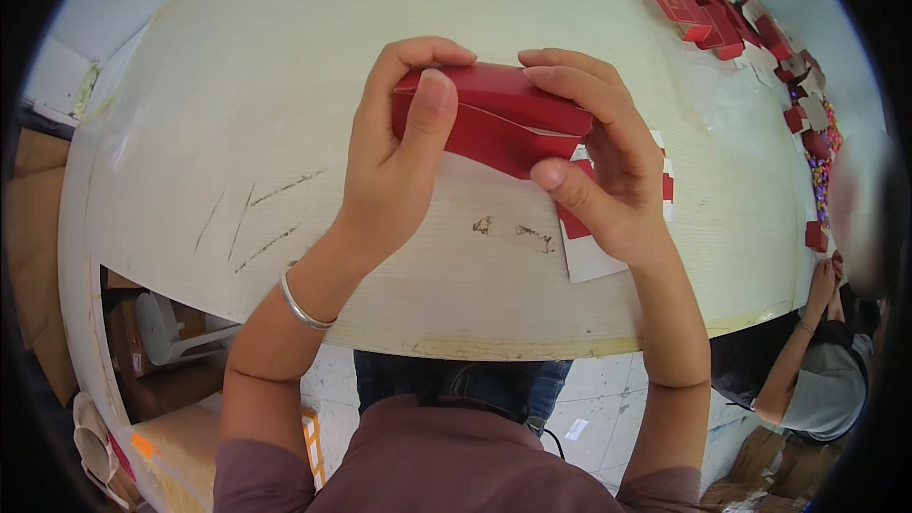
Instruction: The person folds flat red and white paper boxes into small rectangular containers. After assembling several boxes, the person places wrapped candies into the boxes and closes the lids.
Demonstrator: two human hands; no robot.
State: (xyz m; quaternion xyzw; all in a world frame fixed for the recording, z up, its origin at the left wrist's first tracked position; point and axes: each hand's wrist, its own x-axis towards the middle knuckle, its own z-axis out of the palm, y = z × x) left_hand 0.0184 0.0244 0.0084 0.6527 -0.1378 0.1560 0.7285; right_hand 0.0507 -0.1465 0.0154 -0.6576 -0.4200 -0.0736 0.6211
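A small red cardboard box is held up over the table between both my hands, with a gap showing along its near seam. My left hand grips its left end, the thumb on the near face and the fingers behind. At the other end my right hand pinches the box, fingers over the top and thumb at the lower right corner. Partly hidden under my right hand, flat red and white card pieces lie on the table.
Folded red boxes are heaped along the far right edge. Beside them lie small colourful wrapped pieces. A co-worker sits at the right, hands at the table edge near a small red box. A white stool stands lower left.
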